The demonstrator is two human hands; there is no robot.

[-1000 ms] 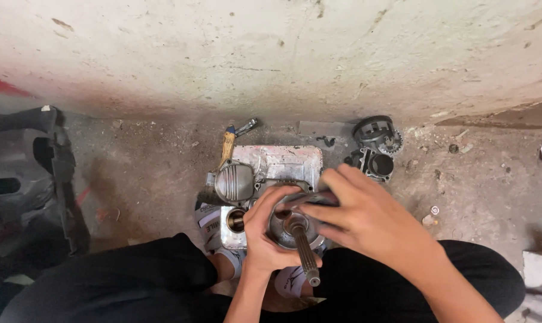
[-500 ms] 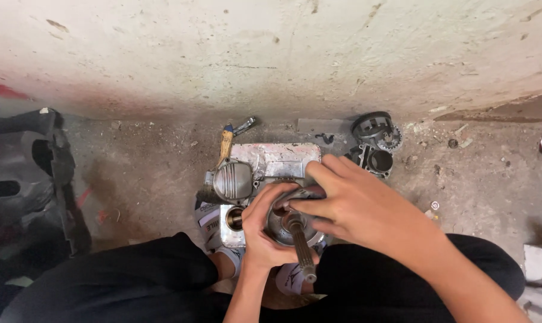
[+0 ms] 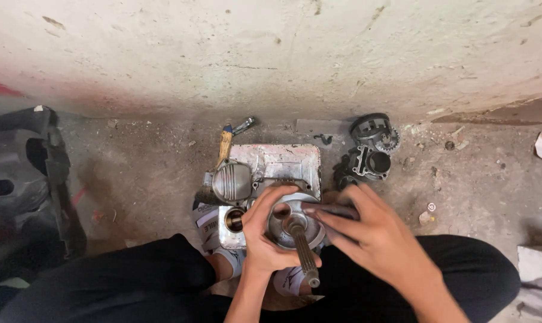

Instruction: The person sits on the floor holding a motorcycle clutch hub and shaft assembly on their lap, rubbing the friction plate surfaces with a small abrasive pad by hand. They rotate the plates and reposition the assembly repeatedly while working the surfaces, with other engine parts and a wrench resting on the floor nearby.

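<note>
My left hand (image 3: 269,239) grips a round metal engine part (image 3: 295,227) with a splined shaft (image 3: 302,256) pointing toward me, held above my lap. My right hand (image 3: 369,233) reaches in from the right, its fingers pinching a dark flat tool (image 3: 328,210) laid across the top rim of that round part. Just behind stands a grey metal engine casing (image 3: 283,162) with a ribbed round cover (image 3: 232,181) on its left. A small square metal block with a round bore (image 3: 232,220) sits beside my left hand.
A hammer with a wooden handle (image 3: 224,148) and a small wrench (image 3: 244,125) lie on the dirty concrete floor near the wall. A dark cylinder block (image 3: 366,162) and a gear-toothed drum (image 3: 374,128) rest at the right. A black plastic panel (image 3: 19,179) lies at the left.
My right hand has shifted slightly to the right along the rim of the round part, turning the dark tool. The left hand keeps its grip.
</note>
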